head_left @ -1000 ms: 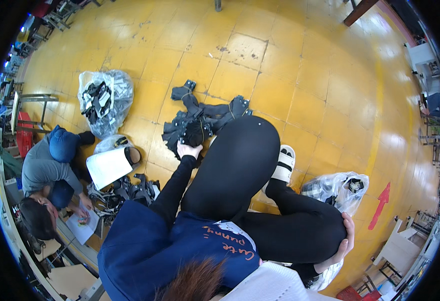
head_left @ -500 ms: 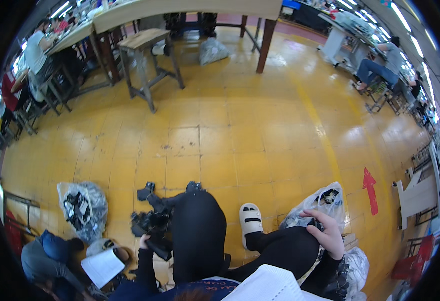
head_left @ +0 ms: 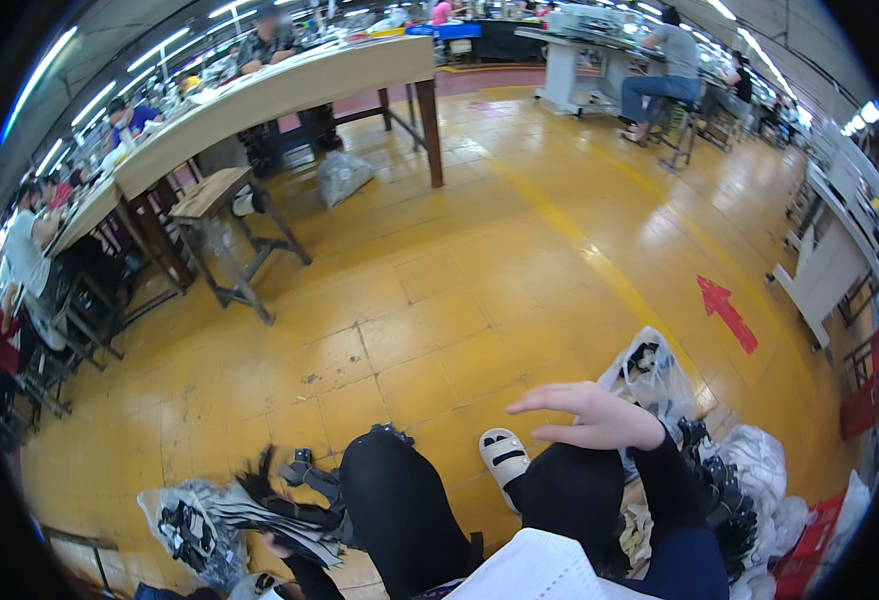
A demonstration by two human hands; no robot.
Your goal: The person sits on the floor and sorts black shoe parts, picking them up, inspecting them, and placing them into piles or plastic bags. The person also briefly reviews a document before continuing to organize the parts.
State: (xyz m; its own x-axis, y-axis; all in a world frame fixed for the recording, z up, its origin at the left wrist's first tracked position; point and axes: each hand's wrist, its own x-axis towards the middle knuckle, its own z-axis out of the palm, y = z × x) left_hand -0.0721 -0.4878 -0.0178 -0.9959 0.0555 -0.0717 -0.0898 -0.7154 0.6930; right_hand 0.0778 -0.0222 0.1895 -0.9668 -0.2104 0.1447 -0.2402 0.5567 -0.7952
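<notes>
At the lower left, my left hand (head_left: pixel 277 546) is closed on a bundle of black and white strips (head_left: pixel 284 518), fanned out beside my left knee. Its fingers are partly hidden, and the bundle's upper end is smeared by motion. Dark grey pieces (head_left: pixel 314 478) lie just beyond the bundle. My right hand (head_left: pixel 599 415) hovers over my right knee, palm down, fingers stretched out and holding nothing. Behind it stands a clear plastic bag (head_left: pixel 656 372) with black pieces inside. More black pieces (head_left: pixel 716 485) are heaped beside my right forearm.
Another clear bag (head_left: pixel 184 520) of black and white pieces sits at the left. White plastic bags (head_left: pixel 759 465) and a red crate (head_left: pixel 809 540) are at the lower right. A wooden stool (head_left: pixel 209 195) stands by the long table (head_left: pixel 279 100). Seated people work farther off.
My view has turned and tilted. The left hand has brought up the fanned bundle from among the black pieces. My right hand has swung inward, fingers now pointing left.
</notes>
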